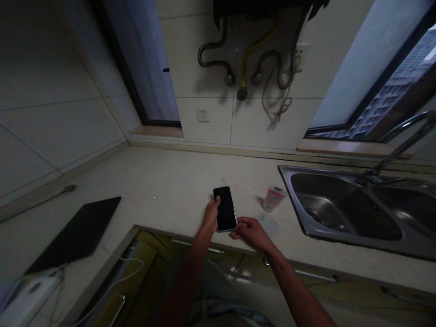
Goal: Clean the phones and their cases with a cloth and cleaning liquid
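Note:
A black smartphone (225,208) lies flat, screen up and dark, near the front edge of the pale countertop (163,181). My left hand (211,215) grips its left edge, thumb on the side. My right hand (250,230) rests by the phone's lower right corner, fingers curled, fingertips touching the corner. A small white tube or bottle (273,198) lies on the counter just right of the phone, with a thin clear piece of plastic (269,223) in front of it.
A steel double sink (354,206) with a faucet (398,150) fills the right. A black flat slab (76,231) lies on the left counter, with a white device and cable (30,295) at the lower left. Wall socket (203,114), pipes and hoses (259,68) behind; cabinet drawers below.

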`<state>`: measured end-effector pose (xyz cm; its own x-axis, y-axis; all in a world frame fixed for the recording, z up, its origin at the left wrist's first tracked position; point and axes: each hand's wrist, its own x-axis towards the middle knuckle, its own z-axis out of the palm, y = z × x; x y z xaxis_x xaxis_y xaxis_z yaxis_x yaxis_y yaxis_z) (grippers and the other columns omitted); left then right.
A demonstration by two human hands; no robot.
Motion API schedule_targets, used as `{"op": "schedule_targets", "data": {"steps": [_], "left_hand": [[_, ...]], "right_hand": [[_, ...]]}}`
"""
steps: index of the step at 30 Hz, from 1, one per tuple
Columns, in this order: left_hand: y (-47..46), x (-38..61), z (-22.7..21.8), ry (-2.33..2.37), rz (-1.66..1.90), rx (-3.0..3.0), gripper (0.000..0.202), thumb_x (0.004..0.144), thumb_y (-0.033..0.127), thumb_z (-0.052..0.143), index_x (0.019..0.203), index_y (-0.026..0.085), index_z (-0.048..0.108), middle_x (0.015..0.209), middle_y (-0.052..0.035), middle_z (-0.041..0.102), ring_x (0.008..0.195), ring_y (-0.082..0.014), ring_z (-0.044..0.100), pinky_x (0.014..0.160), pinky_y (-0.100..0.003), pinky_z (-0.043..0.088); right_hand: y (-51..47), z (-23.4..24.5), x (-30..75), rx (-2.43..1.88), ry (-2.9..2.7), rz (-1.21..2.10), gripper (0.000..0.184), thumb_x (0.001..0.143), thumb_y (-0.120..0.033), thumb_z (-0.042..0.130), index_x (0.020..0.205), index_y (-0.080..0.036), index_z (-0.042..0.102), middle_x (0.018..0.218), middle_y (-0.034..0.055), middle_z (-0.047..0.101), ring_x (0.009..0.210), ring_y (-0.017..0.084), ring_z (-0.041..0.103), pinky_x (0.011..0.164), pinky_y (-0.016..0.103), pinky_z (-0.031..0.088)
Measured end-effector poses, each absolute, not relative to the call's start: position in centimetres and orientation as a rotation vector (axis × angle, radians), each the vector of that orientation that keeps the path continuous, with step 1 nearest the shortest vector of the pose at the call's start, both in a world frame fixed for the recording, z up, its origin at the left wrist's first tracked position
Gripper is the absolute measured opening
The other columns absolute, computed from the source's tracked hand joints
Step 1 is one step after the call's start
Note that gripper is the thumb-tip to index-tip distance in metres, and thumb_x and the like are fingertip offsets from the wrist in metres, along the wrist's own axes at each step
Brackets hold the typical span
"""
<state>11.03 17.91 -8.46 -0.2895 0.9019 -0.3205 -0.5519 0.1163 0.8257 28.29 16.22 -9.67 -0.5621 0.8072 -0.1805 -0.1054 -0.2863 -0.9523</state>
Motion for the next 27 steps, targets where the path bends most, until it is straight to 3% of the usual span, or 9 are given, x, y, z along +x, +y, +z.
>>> {"op": "schedule_targets", "data": {"steps": [9, 17, 27], "left_hand": [[18.1, 11.1, -8.8, 1.176, 1.483, 0.475, 0.050, 0.064, 0.058, 0.081, 0.076, 0.013, 0.064, 0.064, -0.0036, 0.064, 0.057, -0.0159, 0.057, 0.057, -0.027, 0.045], [18.5, 10.8, -9.3, 1.195, 1.471, 0.499, 0.052, 0.063, 0.061, 0.080, 0.076, 0.014, 0.064, 0.063, -0.0038, 0.063, 0.056, -0.0162, 0.056, 0.055, -0.027, 0.043], [18.3, 10.9, -9.5, 1.240, 1.463, 0.548, 0.066, 0.054, 0.072, 0.078, 0.079, 0.013, 0.063, 0.065, -0.0029, 0.061, 0.057, -0.0162, 0.056, 0.055, -0.028, 0.044]], "right_hand": [[15.9, -9.7, 26.5, -0.942, -1.195, 1.965, 0.030, 0.068, -0.029, 0.071, 0.094, -0.017, 0.063, 0.089, 0.0065, 0.076, 0.075, 0.021, 0.075, 0.072, 0.033, 0.061], [16.2, -9.8, 26.3, -0.943, -1.221, 1.955, 0.031, 0.067, -0.030, 0.073, 0.092, -0.017, 0.061, 0.088, 0.0069, 0.076, 0.076, 0.022, 0.075, 0.067, 0.030, 0.061], [16.0, -10.1, 26.6, -0.886, -1.290, 1.942, 0.029, 0.070, -0.033, 0.070, 0.092, -0.017, 0.062, 0.086, 0.0054, 0.075, 0.078, 0.022, 0.074, 0.077, 0.037, 0.060]]}}
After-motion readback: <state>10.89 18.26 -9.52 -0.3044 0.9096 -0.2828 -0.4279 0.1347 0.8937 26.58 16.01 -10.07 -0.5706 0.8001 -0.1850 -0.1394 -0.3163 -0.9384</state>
